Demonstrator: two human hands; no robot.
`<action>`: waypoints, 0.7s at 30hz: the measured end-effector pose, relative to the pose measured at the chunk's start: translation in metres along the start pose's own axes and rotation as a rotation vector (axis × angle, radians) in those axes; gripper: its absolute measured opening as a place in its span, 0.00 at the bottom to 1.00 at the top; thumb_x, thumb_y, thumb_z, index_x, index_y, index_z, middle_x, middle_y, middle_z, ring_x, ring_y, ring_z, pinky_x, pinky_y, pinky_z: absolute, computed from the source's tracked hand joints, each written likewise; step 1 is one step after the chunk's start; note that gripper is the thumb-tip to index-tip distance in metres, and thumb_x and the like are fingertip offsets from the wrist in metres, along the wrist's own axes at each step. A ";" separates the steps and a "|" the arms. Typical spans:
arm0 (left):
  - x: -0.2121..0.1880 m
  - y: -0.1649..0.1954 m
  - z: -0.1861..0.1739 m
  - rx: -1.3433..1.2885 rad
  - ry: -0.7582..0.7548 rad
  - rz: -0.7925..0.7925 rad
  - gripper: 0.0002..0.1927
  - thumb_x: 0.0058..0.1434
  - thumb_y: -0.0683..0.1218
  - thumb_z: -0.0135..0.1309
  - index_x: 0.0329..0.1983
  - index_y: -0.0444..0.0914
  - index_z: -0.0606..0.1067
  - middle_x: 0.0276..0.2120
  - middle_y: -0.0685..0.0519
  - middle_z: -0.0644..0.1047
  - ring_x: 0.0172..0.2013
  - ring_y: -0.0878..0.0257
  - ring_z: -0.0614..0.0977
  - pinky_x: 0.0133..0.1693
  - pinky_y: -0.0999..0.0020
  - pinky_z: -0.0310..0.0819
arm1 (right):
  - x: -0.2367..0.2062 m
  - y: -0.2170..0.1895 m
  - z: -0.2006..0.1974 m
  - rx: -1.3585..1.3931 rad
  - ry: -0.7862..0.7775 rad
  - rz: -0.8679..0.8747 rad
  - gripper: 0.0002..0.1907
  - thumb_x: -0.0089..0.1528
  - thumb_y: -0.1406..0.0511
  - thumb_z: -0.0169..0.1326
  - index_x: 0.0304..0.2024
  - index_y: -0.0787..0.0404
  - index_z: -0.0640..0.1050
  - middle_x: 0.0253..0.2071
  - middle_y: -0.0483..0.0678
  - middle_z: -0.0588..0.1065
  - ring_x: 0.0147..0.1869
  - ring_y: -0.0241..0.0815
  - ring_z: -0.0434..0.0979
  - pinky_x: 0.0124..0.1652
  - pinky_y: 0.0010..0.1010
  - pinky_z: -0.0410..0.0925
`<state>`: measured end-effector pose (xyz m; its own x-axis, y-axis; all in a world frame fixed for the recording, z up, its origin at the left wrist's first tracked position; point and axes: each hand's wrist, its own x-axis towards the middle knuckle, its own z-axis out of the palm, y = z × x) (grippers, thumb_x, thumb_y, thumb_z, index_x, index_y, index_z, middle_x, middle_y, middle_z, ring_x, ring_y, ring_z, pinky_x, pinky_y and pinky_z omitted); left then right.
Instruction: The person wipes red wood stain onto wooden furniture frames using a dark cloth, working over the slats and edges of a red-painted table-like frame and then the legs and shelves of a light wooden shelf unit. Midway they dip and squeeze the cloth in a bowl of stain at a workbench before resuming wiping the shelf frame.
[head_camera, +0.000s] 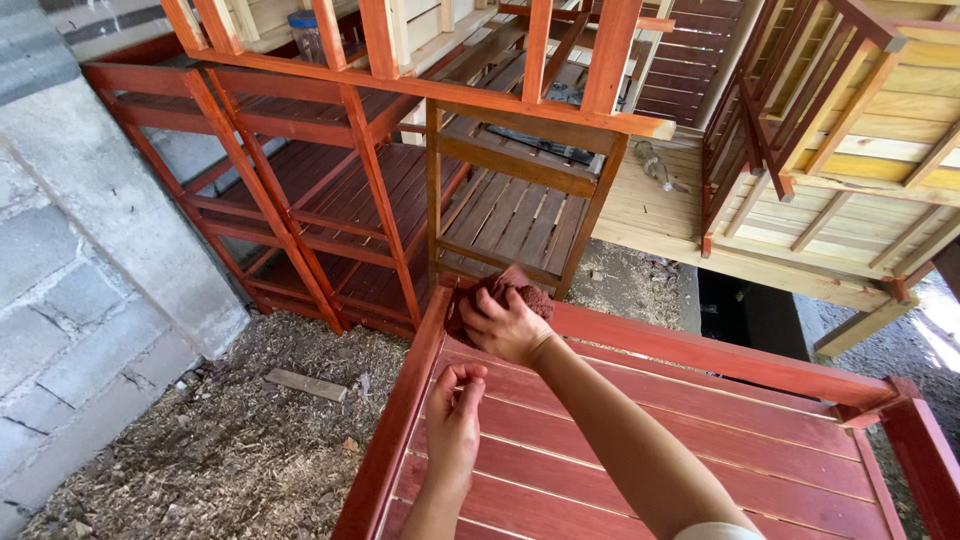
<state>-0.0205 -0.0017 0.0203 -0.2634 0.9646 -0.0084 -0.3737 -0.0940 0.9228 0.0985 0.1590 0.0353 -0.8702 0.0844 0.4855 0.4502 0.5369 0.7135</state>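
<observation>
Closest below the camera, the left hand (455, 415) hovers just above the red slatted frame (640, 470), its fingers (462, 382) curled loosely together with the thumb against them, holding nothing that shows. Farther out, the right hand (503, 325) has its fingers bent and pressed down on a reddish-brown rag (532, 297) at the frame's far left corner. Beyond stand stained wooden racks (330, 200).

Far left, a red-stained slatted shelf rack (300, 200) stands against a grey block wall (70, 270). Sawdust (240, 440) covers the near-left ground, a wood scrap (305, 384) lying on it. Unstained wooden frames (850, 150) fill the far right.
</observation>
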 end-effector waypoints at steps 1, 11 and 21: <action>-0.001 0.001 -0.002 -0.024 -0.012 0.011 0.07 0.64 0.43 0.52 0.41 0.36 0.77 0.33 0.57 0.73 0.33 0.71 0.69 0.35 0.77 0.61 | 0.001 -0.003 0.005 -0.007 0.005 -0.033 0.13 0.55 0.53 0.57 0.42 0.39 0.84 0.61 0.43 0.72 0.65 0.52 0.64 0.47 0.52 0.72; 0.024 -0.067 -0.028 -0.039 -0.023 -0.077 0.07 0.65 0.43 0.53 0.41 0.36 0.77 0.30 0.60 0.71 0.29 0.74 0.63 0.29 0.77 0.53 | -0.008 -0.061 0.057 -0.130 -0.058 0.122 0.17 0.54 0.52 0.52 0.40 0.46 0.86 0.62 0.45 0.71 0.68 0.54 0.64 0.50 0.61 0.70; 0.028 -0.076 -0.005 -0.064 -0.118 0.013 0.07 0.65 0.42 0.52 0.44 0.34 0.76 0.33 0.58 0.72 0.36 0.71 0.69 0.42 0.76 0.64 | -0.081 -0.036 0.043 -0.199 -0.146 0.022 0.20 0.55 0.51 0.52 0.45 0.44 0.85 0.64 0.45 0.70 0.72 0.53 0.62 0.51 0.60 0.71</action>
<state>-0.0039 0.0315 -0.0524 -0.1634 0.9852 0.0522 -0.4282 -0.1185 0.8959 0.1443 0.1686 -0.0518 -0.8728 0.2223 0.4345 0.4876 0.3584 0.7961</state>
